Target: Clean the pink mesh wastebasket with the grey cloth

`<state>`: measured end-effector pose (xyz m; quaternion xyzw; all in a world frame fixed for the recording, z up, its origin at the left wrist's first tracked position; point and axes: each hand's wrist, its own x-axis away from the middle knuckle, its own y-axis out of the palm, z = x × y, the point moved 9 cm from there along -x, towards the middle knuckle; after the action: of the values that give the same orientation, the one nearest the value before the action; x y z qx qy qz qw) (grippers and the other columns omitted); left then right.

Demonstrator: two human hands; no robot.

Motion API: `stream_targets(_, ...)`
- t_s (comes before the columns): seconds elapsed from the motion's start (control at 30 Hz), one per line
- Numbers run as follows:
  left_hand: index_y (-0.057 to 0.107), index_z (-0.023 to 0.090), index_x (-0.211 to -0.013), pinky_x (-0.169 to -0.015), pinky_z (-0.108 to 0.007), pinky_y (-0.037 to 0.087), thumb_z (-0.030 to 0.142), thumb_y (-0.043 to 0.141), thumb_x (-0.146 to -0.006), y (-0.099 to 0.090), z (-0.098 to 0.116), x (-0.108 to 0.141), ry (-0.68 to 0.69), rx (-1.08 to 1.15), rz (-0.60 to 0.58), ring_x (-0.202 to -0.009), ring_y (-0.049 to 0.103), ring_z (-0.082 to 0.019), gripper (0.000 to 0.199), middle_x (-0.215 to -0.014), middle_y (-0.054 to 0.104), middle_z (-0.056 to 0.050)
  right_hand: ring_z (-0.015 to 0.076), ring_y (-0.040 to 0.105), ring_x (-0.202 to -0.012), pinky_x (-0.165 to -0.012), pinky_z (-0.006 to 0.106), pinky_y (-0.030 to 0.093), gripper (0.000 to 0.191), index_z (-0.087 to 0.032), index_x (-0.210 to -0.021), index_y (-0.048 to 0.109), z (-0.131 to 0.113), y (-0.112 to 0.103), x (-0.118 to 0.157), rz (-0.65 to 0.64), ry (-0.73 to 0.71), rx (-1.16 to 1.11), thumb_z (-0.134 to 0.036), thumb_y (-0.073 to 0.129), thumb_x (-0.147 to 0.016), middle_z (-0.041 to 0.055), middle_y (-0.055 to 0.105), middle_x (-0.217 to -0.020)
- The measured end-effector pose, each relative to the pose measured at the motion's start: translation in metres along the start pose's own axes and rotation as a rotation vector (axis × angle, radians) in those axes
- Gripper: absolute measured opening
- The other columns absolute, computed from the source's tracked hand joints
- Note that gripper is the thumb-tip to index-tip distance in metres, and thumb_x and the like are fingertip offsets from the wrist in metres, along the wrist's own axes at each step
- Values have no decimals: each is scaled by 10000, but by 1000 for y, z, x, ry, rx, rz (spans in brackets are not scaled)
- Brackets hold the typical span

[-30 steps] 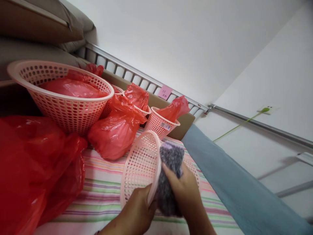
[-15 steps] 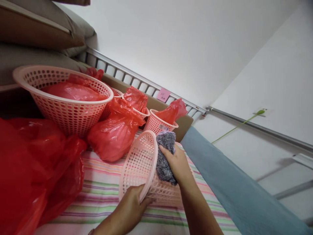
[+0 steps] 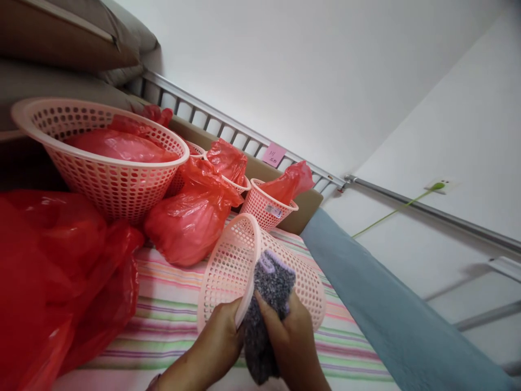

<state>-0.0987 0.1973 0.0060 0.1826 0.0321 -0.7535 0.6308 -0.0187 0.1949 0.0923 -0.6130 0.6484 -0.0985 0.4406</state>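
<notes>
A pink perforated basket (image 3: 303, 271) lies tipped on its side, its mouth facing left. My left hand (image 3: 222, 339) grips the lower part of its rim, thumb along the edge. A dark grey fuzzy cloth (image 3: 273, 285) with lilac edging is pinched in my right hand (image 3: 291, 334), against the outside of the basket near the rim. The cloth's lower end hangs down between my two hands. Part of my left hand's fingers is hidden behind the rim and the cloth.
Striped bedding (image 3: 163, 320) lies beneath. A large pink basket (image 3: 118, 184) holding a red bag stands left, with red bags (image 3: 191, 222) beside it. A smaller basket (image 3: 264, 209) stands behind, near a metal rail (image 3: 240, 130) bearing a pink note (image 3: 274, 155). Blue-grey fabric (image 3: 366, 293) runs along the right.
My right hand has moved down and slightly left with the cloth, closer to my left hand. My left hand still holds the rim.
</notes>
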Motion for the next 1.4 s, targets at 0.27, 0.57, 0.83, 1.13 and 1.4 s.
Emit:
stream_targets(0.27,631,186,-825,-688,-213,428,185,524,-789,15,3,10,-38,-298,-51,-723,604,-162,113,-766,675,-2,250,612,-832,-747,351,442,331,-165,-852,630,7,-16,-114,-71,52,-4,-451,547,-707,61,679,-867)
stream_targets(0.57,629,179,-817,-663,-215,438,131,507,-773,9,3,7,-23,-236,-30,-708,600,-162,139,-775,687,-4,229,610,-840,-714,304,440,323,-192,-915,606,-9,-15,-58,-16,17,97,-462,513,-765,51,673,-902)
stream_targets(0.83,623,148,-883,-644,-196,437,27,507,-696,-1,2,-5,37,-58,-66,-688,569,-135,252,-767,661,14,230,605,-873,-744,306,445,337,-179,-984,565,8,-5,-14,23,7,108,-449,489,-797,84,657,-941)
stream_targets(1.13,632,167,-806,-647,-199,420,250,519,-812,3,-4,11,-37,-278,-75,-693,588,-150,140,-752,677,6,253,602,-899,-767,342,437,382,-195,-998,586,-5,-25,-62,1,11,81,-491,489,-777,67,663,-960)
stream_targets(1.4,631,164,-783,-604,-207,406,142,518,-768,13,-1,16,-85,-273,-51,-677,580,-150,116,-709,664,8,242,600,-854,-742,328,447,358,-180,-961,572,-7,-24,-43,21,18,68,-481,495,-784,74,660,-921)
